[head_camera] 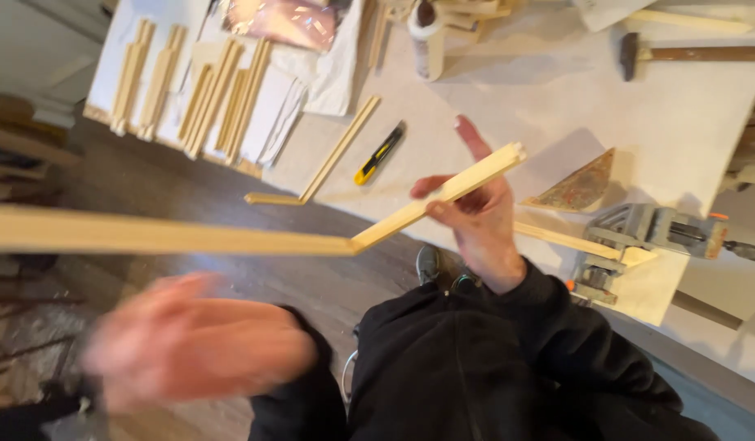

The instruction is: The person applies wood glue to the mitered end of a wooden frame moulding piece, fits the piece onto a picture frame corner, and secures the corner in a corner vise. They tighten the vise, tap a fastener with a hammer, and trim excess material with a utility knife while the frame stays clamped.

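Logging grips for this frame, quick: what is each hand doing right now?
Left hand: motion-blurred, holds nothing visible; open or closed cannot be told.
Right hand: fingers pinch the L-shaped wooden frame piece, index finger extended.

- We see pale, matt bare wood in the joined frame strips (439, 198);
- dull grey metal on the corner clamp (630, 233);
- glossy yellow plastic on the utility knife (379, 153).

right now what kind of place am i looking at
Most likely a small woodworking or frame-making bench. Cut wooden strips lie in rows on the worktable, with a hammer and a corner clamp. The right hand holds a joined wooden corner piece.
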